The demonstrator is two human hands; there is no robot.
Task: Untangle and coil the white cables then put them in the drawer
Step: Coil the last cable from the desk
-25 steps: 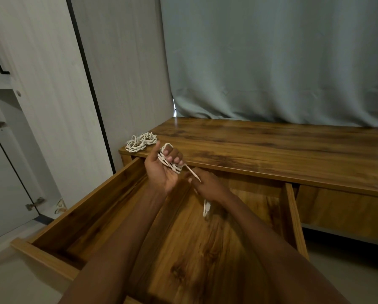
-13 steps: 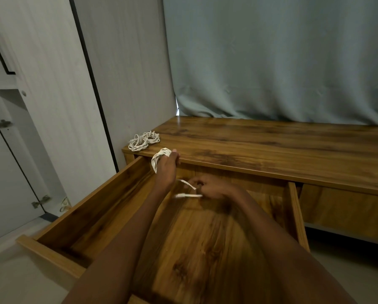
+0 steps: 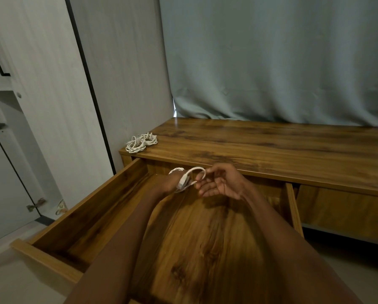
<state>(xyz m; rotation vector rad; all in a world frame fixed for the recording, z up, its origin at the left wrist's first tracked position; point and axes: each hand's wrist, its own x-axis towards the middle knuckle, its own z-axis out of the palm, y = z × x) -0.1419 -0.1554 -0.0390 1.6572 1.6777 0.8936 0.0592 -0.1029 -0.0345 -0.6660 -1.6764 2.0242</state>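
Observation:
My left hand (image 3: 169,183) is closed on a white cable (image 3: 197,171) coiled around its fingers, held above the back of the open wooden drawer (image 3: 91,207). The cable's free end arcs over to my right hand (image 3: 222,183), which pinches it between thumb and fingertip, palm turned up, the other fingers spread. Its white plug lies against my left hand. Two more coiled white cables (image 3: 141,143) rest on the left corner of the wooden desk top (image 3: 271,148), apart from both hands.
A grey curtain (image 3: 271,58) hangs behind the desk. Pale cabinet doors (image 3: 41,106) stand to the left, close to the drawer's left wall. A closed drawer front (image 3: 341,207) lies right of the open one.
My right hand rose from low in the drawer and turned palm up, bringing the cable's end up in an arc beside my left hand. The view shifted slightly.

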